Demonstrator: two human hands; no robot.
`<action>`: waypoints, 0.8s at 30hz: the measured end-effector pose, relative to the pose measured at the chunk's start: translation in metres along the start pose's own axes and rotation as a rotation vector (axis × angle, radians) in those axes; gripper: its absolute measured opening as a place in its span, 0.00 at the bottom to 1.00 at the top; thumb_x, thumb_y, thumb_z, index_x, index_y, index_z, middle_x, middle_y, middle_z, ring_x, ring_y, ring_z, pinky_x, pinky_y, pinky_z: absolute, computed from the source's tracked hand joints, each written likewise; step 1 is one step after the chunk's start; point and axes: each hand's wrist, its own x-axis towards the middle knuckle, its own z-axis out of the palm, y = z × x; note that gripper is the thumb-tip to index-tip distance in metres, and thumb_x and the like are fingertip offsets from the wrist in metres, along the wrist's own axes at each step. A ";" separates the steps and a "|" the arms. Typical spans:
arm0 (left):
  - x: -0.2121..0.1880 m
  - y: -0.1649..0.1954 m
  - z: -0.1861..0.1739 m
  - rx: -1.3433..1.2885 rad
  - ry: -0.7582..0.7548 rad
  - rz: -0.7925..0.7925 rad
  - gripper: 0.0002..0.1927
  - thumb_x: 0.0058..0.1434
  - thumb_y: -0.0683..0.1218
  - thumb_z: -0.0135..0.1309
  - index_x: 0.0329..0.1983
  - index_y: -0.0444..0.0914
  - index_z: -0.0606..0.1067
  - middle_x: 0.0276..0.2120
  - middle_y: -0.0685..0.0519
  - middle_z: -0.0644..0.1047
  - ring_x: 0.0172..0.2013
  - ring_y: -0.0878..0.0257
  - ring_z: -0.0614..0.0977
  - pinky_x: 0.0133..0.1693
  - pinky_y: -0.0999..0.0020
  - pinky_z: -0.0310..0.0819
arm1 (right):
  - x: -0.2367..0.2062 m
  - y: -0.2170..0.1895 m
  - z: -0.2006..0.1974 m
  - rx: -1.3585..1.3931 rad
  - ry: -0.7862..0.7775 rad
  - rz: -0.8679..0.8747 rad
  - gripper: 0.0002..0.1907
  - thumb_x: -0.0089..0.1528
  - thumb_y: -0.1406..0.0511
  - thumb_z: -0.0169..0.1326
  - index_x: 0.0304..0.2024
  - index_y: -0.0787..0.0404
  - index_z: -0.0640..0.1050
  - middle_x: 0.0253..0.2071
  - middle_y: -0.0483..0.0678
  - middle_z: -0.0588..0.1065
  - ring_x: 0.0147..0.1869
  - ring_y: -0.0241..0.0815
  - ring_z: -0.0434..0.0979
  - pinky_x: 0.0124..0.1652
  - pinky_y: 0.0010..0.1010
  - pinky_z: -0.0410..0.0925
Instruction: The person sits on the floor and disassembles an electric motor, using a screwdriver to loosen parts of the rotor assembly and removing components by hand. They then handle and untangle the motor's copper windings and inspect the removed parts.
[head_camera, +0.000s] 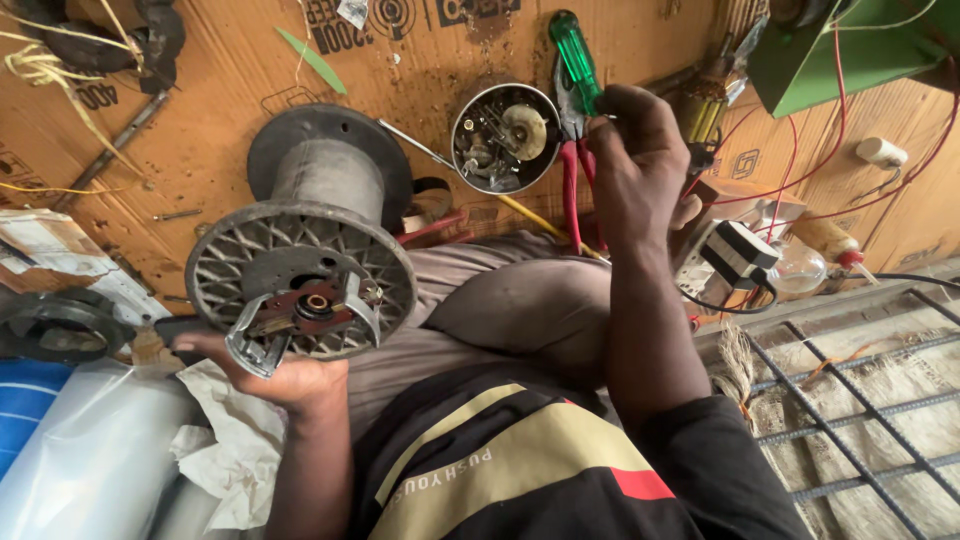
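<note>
Your left hand (290, 378) gripped a ribbed grey plastic spool (310, 235); your right hand (630, 165) pinched a green-handled screwdriver (577, 58) beside a parts-filled round metal housing (505, 137).

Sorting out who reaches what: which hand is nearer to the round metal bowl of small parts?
Right. The right hand, gripping the green screwdriver, is just beside the bowl; the left hand is lower down, holding the grey spool.

There is one view only, from a camera on the person's head. It looks steeply down over the chest and lap to the cardboard sheet (230, 70) on the floor. It is close: both forearms reach forward from the bottom edge of the frame.
</note>
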 end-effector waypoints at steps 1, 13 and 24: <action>0.000 0.000 -0.001 -0.084 0.027 -0.089 0.39 0.76 0.67 0.31 0.66 0.29 0.68 0.59 0.42 0.75 0.58 0.55 0.79 0.64 0.55 0.76 | 0.001 0.003 0.000 -0.043 -0.007 -0.013 0.12 0.69 0.77 0.56 0.54 0.67 0.77 0.48 0.47 0.79 0.47 0.30 0.77 0.47 0.22 0.73; -0.006 0.001 -0.016 1.273 -0.146 0.863 0.32 0.82 0.42 0.44 0.80 0.34 0.43 0.62 0.33 0.68 0.54 0.43 0.78 0.54 0.49 0.75 | -0.014 -0.008 0.064 -0.347 -0.538 -0.229 0.21 0.61 0.77 0.52 0.57 0.65 0.70 0.53 0.59 0.76 0.60 0.55 0.79 0.58 0.41 0.72; -0.005 0.017 -0.005 1.331 -0.260 0.975 0.46 0.78 0.53 0.54 0.80 0.32 0.38 0.62 0.27 0.64 0.58 0.34 0.75 0.59 0.41 0.72 | -0.017 -0.004 0.025 -0.168 -0.244 -0.141 0.19 0.64 0.79 0.47 0.57 0.64 0.71 0.55 0.51 0.80 0.60 0.36 0.81 0.50 0.25 0.72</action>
